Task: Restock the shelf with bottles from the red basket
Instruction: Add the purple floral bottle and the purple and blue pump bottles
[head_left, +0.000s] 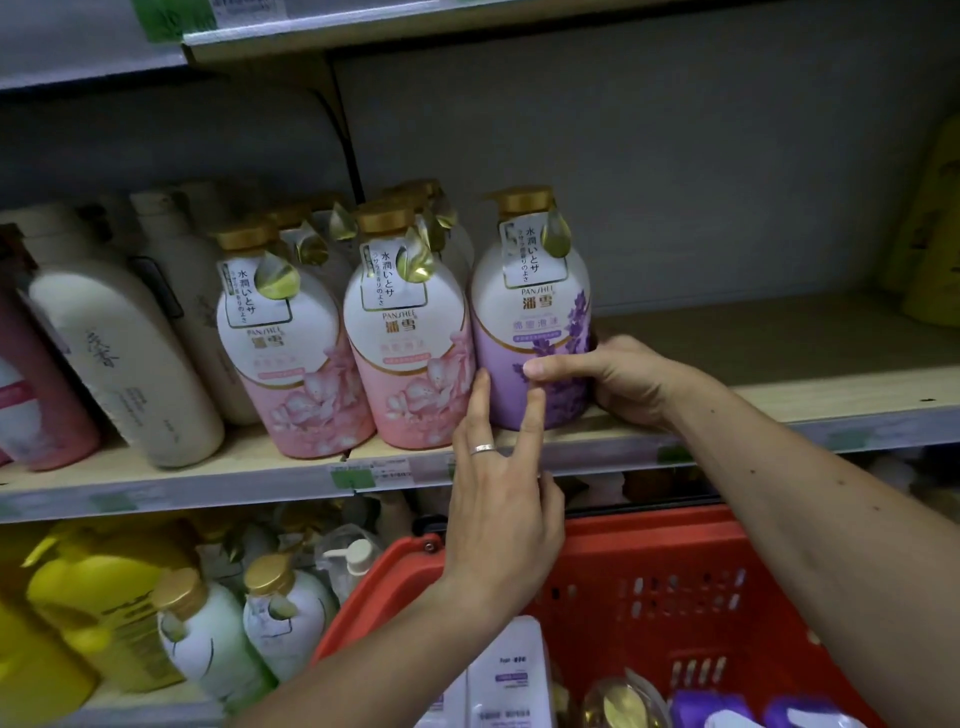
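- Red basket (675, 587), nearest: more bottles inside, purple-capped ones (753, 714) at bottom edge; stock remains to shelve.
- Left hand (498, 499): released, two straight fingers touching purple bottle (535, 322).
- Right hand (618, 379): grasping that bottle's lower right side.
- Purple bottle: upright at shelf (779, 400) front edge, just beside pink bottles (410, 332). Risk: a hard push could topple the neighbours, or tip it off the lip.

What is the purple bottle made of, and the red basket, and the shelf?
Purple bottle: looks like smooth, glossy plastic with a shiny gold cap.
Red basket: looks like hard plastic, moulded with slots in its wall.
Shelf: pale wood-look board, matte; real wood or laminate, I cannot tell.
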